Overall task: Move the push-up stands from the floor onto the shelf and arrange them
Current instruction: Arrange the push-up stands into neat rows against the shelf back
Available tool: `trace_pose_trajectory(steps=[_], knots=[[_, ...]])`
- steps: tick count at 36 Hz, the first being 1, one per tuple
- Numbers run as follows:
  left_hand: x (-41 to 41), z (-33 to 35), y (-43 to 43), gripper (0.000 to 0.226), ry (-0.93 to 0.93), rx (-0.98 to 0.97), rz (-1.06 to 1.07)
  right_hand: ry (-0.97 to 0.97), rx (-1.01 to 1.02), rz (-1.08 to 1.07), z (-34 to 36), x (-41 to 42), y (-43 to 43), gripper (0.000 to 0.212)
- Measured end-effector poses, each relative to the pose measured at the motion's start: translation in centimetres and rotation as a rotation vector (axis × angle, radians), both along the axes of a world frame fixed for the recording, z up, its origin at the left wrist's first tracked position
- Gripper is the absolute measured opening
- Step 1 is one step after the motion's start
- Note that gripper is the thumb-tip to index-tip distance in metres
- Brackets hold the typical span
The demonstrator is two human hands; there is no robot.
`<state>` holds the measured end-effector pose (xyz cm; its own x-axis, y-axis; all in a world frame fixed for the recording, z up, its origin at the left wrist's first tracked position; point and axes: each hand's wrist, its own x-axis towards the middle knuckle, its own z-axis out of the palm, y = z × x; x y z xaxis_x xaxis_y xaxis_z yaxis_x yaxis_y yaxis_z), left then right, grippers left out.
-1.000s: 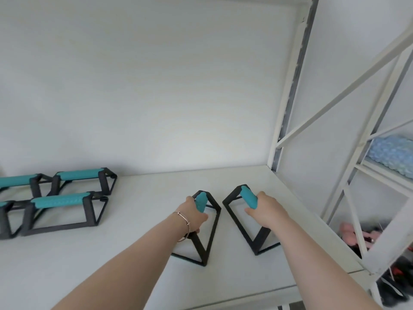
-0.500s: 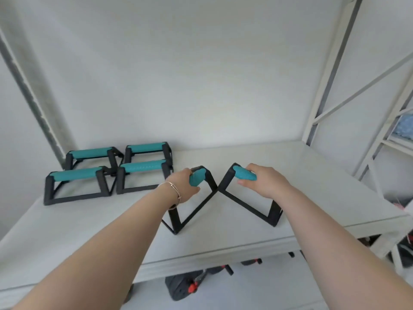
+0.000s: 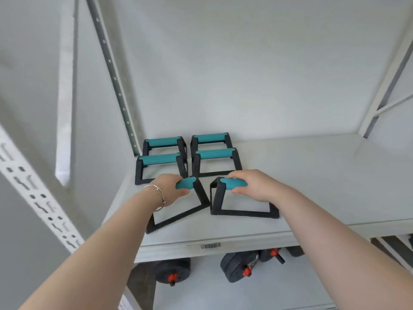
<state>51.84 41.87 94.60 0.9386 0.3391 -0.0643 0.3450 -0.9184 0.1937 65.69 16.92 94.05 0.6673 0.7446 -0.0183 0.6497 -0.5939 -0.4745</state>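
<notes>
Several black push-up stands with teal grips stand in a neat block at the back left of the white shelf. In front of them, my left hand grips the teal handle of another stand, whose frame sits turned at an angle on the shelf. My right hand grips the handle of a second stand, whose base lies flat near the shelf's front edge. The two held stands sit side by side, close together.
Black dumbbells with red collars lie on the level below the shelf. A perforated white upright rises at the left, and another post stands at the right. The shelf's right half is bare.
Both hands have carried their stands leftward along the shelf to just in front of the arranged block. The stands have turned from pointing away to lying more crosswise.
</notes>
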Motion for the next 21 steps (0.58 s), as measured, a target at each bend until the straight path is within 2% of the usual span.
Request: trace_pose_trajectory(steps=[8, 12, 16, 21], knots=[[-2.8, 0.0, 3.5, 0.037, 0.073, 0.002, -0.066, -0.157, -0.072, 0.022, -0.6, -1.8, 4.7, 0.037], [-3.3, -0.6, 4.1, 0.04, 0.034, -0.048, -0.073, -0.174, -0.118, -0.001, -1.2, -1.7, 5.5, 0.04], [-3.0, -1.5, 4.7, 0.041, -0.014, 0.013, -0.082, -0.148, -0.109, -0.039, -1.4, -1.7, 5.8, 0.057], [-2.4, -2.9, 5.0, 0.041, -0.132, 0.098, -0.028, -0.217, -0.093, -0.091, -1.7, -1.7, 6.6, 0.048]])
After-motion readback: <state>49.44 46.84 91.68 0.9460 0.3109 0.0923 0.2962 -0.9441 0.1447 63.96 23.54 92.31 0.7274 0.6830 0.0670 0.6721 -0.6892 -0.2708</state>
